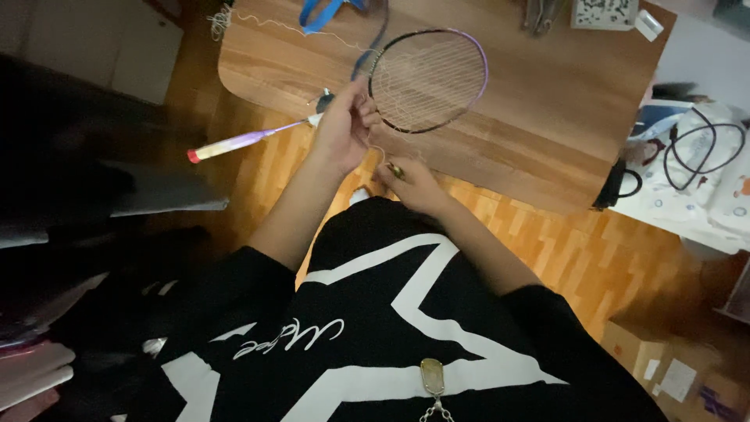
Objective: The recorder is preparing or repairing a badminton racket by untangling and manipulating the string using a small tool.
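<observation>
- Racket is laid on table, head far, pink-purple grip overhanging near-left edge; frame is steadied by left hand, closed at throat.
- Loose string is drawn taut twd body by right hand, fisted round small tool.
- Blue strap lies far-left; cable'd bags at right; nothing obstructs.
</observation>
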